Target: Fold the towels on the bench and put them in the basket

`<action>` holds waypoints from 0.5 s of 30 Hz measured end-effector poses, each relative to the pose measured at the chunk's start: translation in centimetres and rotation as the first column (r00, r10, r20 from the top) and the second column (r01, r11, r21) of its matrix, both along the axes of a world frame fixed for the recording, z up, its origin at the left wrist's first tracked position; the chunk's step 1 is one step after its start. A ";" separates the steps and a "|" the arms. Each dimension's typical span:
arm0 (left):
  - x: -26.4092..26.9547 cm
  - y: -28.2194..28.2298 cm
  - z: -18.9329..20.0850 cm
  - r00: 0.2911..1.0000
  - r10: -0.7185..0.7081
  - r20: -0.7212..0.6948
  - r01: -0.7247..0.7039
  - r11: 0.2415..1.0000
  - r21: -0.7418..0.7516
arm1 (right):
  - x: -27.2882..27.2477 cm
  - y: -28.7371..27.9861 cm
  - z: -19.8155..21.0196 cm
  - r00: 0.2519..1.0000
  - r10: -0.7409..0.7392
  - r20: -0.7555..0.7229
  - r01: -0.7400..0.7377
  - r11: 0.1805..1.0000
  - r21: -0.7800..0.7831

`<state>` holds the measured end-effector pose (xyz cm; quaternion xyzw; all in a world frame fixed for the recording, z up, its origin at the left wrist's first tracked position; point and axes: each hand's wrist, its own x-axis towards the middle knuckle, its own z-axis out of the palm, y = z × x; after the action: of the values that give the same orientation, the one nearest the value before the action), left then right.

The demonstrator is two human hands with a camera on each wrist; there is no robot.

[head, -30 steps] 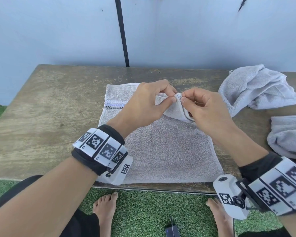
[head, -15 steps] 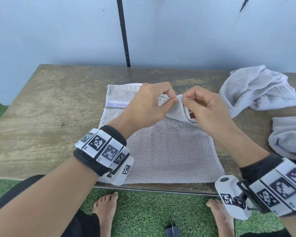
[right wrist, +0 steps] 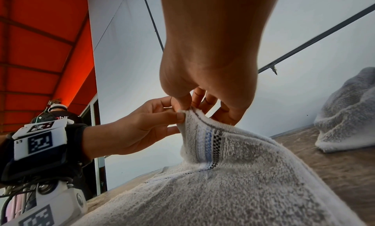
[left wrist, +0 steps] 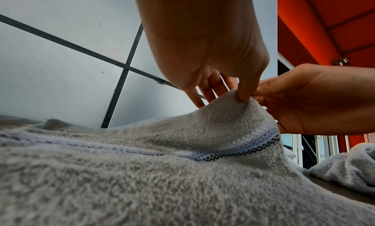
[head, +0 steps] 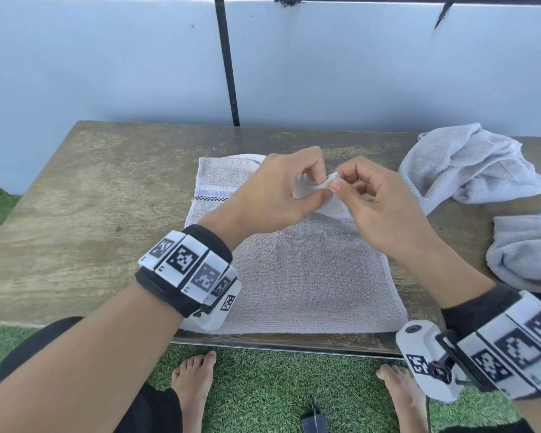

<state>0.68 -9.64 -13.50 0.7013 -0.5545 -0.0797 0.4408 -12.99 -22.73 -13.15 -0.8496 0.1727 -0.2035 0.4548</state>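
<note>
A grey towel (head: 306,276) with a blue and checked stripe lies spread on the wooden bench (head: 91,214). Its far right corner is lifted off the bench. My left hand (head: 306,185) and my right hand (head: 341,182) both pinch that corner between thumb and fingers, close together. The left wrist view shows the towel (left wrist: 182,173) rising in a peak to my left hand (left wrist: 243,96), with the right hand just behind. In the right wrist view my right hand (right wrist: 184,107) pinches the corner of the towel (right wrist: 223,173) from above. No basket is in view.
Two crumpled grey towels lie at the bench's right end, one farther back (head: 469,164), one nearer (head: 525,251). A white panel wall (head: 107,64) stands behind the bench. Green turf (head: 263,385), my bare feet and a small dark device (head: 314,423) are below the front edge.
Both hands stay pinched on the raised corner; they have worked it slightly, the pinch shifting a little to the right and up. The rest of the towel has not moved.
</note>
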 end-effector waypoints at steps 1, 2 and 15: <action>0.0 0.1 0.2 1.000 -0.005 0.013 0.005 1.000 0.010 | -0.2 -0.1 0.2 1.000 -0.010 0.014 0.010 1.000 -0.026; 0.0 0.2 0.4 1.000 -0.009 0.026 0.008 1.000 0.022 | -0.4 -0.2 0.4 0.999 -0.017 0.031 0.018 0.999 -0.045; 0.0 4.4 0.5 0.952 0.097 0.292 -0.111 0.993 0.031 | -1.6 -0.1 1.1 0.984 -0.071 0.164 0.066 0.997 0.034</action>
<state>0.70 -5.23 -13.04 0.7438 -0.5734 0.0341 0.3417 -14.60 -22.79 -12.01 -0.8168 0.1665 -0.2860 0.4725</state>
